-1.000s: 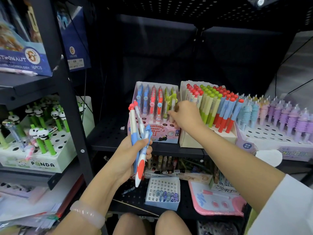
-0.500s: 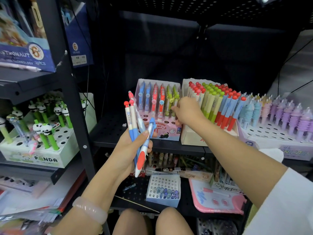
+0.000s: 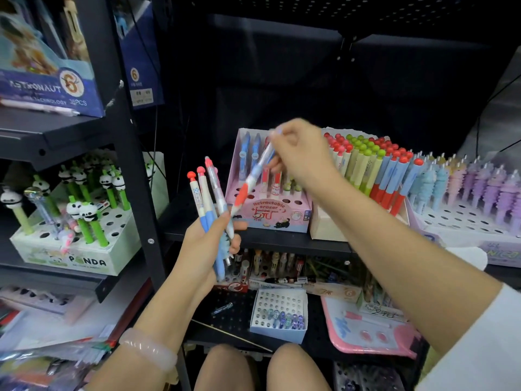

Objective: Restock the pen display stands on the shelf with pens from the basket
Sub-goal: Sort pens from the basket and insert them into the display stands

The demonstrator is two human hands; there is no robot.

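Centrally, right hand pinches 1 red-tipped pen; left hand grips 3 pens before the pink stand.

Pale pink translucent bangle on left wrist, white sleeve on right arm, bare knees

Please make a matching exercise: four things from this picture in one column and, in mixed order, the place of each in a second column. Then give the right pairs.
Things:
1. panda stand
2. pink stand
3. red-tipped pen
4. pen bundle

Places:
A. in the left hand
B. on the left shelf
C. in the right hand
D. on the middle shelf, behind the hands

Pairs: 1-B, 2-D, 3-C, 4-A
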